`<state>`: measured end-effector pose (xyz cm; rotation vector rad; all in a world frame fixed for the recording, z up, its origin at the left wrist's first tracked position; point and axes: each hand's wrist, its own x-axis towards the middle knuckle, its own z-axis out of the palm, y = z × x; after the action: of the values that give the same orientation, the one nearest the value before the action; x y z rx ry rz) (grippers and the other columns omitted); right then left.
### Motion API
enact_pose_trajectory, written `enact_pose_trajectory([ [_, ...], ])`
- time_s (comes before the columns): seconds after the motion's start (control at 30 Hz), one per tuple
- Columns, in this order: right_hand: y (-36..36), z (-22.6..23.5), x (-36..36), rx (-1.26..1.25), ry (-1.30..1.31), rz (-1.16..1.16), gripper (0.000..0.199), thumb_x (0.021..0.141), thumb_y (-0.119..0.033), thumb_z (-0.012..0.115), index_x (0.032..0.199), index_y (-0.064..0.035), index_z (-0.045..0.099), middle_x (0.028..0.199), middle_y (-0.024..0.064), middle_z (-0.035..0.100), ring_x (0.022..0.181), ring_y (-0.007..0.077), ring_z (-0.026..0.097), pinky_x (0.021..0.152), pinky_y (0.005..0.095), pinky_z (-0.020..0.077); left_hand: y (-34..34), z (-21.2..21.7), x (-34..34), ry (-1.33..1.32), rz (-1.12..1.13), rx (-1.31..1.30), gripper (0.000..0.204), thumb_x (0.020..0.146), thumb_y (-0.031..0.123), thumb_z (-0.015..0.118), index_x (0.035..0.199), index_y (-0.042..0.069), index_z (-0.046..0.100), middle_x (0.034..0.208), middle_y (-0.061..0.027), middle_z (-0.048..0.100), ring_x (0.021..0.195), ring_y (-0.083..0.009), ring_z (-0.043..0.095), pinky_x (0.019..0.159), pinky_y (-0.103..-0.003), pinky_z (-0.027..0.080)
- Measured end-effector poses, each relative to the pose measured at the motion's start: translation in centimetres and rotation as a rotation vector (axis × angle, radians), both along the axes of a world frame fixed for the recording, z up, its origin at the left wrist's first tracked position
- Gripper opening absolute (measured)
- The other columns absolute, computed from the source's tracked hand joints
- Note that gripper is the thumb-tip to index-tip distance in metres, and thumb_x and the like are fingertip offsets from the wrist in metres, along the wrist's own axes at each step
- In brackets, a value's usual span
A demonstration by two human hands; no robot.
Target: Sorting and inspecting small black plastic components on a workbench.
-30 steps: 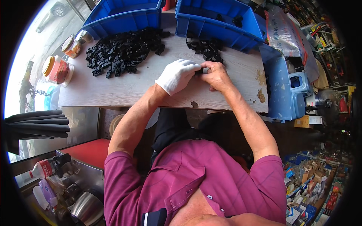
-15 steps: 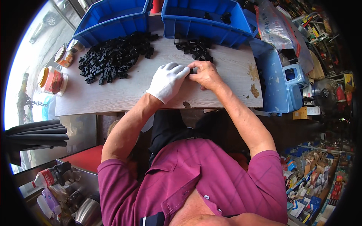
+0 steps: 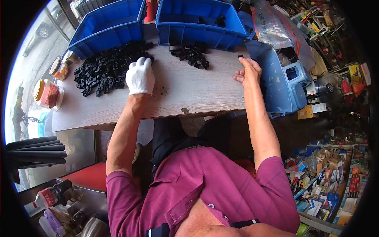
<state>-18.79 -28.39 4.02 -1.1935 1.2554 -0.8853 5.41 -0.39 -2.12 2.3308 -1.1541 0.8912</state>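
My left hand (image 3: 141, 77), in a white knit glove, is at the right edge of a large pile of small black plastic parts (image 3: 103, 70). Its fingers are bent down together over the pile, and their tips are hidden. Bare and over at the table's right side, my right hand (image 3: 250, 71) pinches a small black plastic part (image 3: 240, 56) at its fingertips, beside the light blue bin (image 3: 276, 81). A smaller pile of black parts (image 3: 191, 54) lies between the two hands, farther back.
Two blue crates (image 3: 199, 33) stand along the back of the wooden table (image 3: 189, 89); the right one holds a few black parts. Lidded jars (image 3: 49, 94) line the left edge. A blue plastic stool (image 3: 296, 81) is beyond the bin. Cluttered goods (image 3: 323, 185) fill the right side.
My hands were together at the table's middle and have moved apart. The left went to the large pile; the right moved right toward the light blue bin with a black part.
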Motion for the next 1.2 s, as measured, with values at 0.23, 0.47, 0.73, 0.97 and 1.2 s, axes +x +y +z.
enact_pose_trajectory([
  [0.23, 3.6, -0.4, 2.7, 0.007, 0.164, 0.504, 0.059, 0.078, -0.022, 0.089, 0.127, -0.0029, 0.062, 0.068, 0.0036, 0.06, 0.047, 0.0131, 0.057, 0.046, 0.0352, 0.0589, 0.1, 0.4, -1.1, 0.092, -0.197, -0.025, 0.017, 0.089, 0.017, 0.069, 0.105, 0.013, 0.072, 0.098, -0.0076, 0.073, 0.09, -0.0322, 0.069, 0.076, -0.045, 0.056],
  [0.47, 5.7, -0.9, 5.8, -0.139, 0.439, 0.59, 0.044, 0.078, -0.02, 0.085, 0.117, -0.0055, 0.07, 0.074, 0.004, 0.064, 0.045, 0.0115, 0.051, 0.041, 0.0316, 0.0517, -0.6, 0.5, -0.9, 0.125, -0.237, -0.013, 0.017, 0.087, 0.018, 0.071, 0.103, 0.014, 0.074, 0.092, -0.008, 0.075, 0.089, -0.0326, 0.069, 0.074, -0.045, 0.057],
  [0.73, 5.0, 0.2, 3.8, 0.116, 0.338, 0.634, 0.034, 0.089, -0.025, 0.076, 0.113, -0.0017, 0.071, 0.064, 0.0025, 0.056, 0.044, 0.0155, 0.054, 0.045, 0.0349, 0.0538, 0.6, 0.4, -3.3, 0.36, -0.341, -0.19, 0.024, 0.088, 0.012, 0.071, 0.112, 0.009, 0.074, 0.103, -0.0143, 0.076, 0.095, -0.0366, 0.07, 0.084, -0.044, 0.057],
  [0.97, 5.4, 0.0, 2.0, 0.088, 0.302, 0.619, 0.037, 0.088, -0.023, 0.08, 0.118, -0.0047, 0.069, 0.057, 0.0007, 0.052, 0.044, 0.0127, 0.054, 0.045, 0.035, 0.0545, -0.2, 2.4, -8.3, 0.666, -0.509, -0.251, 0.028, 0.088, 0.012, 0.072, 0.115, 0.006, 0.074, 0.105, -0.0174, 0.075, 0.098, -0.037, 0.071, 0.085, -0.041, 0.057],
  [1.2, 4.9, -1.1, 2.2, -0.031, 0.38, 0.62, 0.049, 0.078, -0.008, 0.082, 0.123, 0.0018, 0.065, 0.085, 0.0125, 0.068, 0.047, 0.0161, 0.056, 0.045, 0.0358, 0.0558, -1.4, 2.9, -9.1, 0.685, -0.56, -0.245, 0.027, 0.089, 0.012, 0.071, 0.115, 0.006, 0.074, 0.106, -0.0171, 0.075, 0.099, -0.0369, 0.071, 0.086, -0.041, 0.057],
])
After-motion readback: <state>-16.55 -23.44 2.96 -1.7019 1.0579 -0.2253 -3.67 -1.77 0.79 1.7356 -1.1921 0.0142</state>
